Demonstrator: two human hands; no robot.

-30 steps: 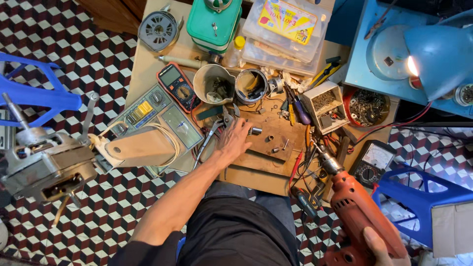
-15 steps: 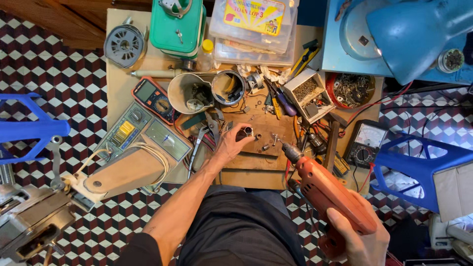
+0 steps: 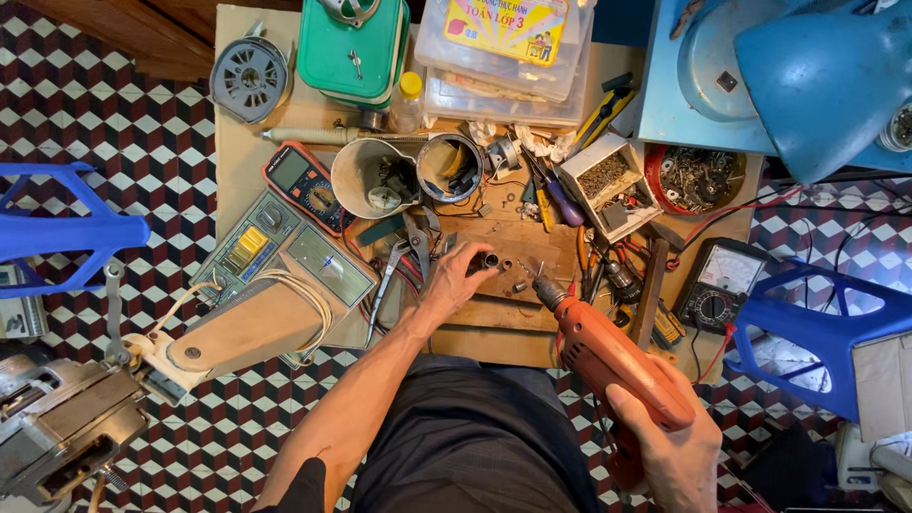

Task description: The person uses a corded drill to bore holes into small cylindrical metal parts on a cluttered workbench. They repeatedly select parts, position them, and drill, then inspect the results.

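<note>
My left hand [image 3: 456, 277] rests on a wooden block [image 3: 513, 302] at the front of a small cluttered table and pinches a small dark metal sleeve [image 3: 491, 259] between its fingertips. My right hand [image 3: 676, 446] grips the handle of a red electric drill [image 3: 608, 356]. The drill's chuck and bit [image 3: 543, 288] point up and left, close to the sleeve and to a small metal part [image 3: 520, 285] lying on the block. Whether the bit touches anything I cannot tell.
Behind the block stand two open cups of parts [image 3: 380, 179], a red multimeter [image 3: 306, 183], pliers [image 3: 388, 280], screwdrivers [image 3: 556, 195], a box of screws [image 3: 608, 180], a green case [image 3: 353, 43], an analogue meter [image 3: 720, 283]. Blue plastic stools [image 3: 66, 233] flank the table. A blue lamp [image 3: 817, 76] hangs right.
The drill has swung in from the lower right until its bit is close to my left fingers. My left hand stays on the block, its fingers now curled on the sleeve.
</note>
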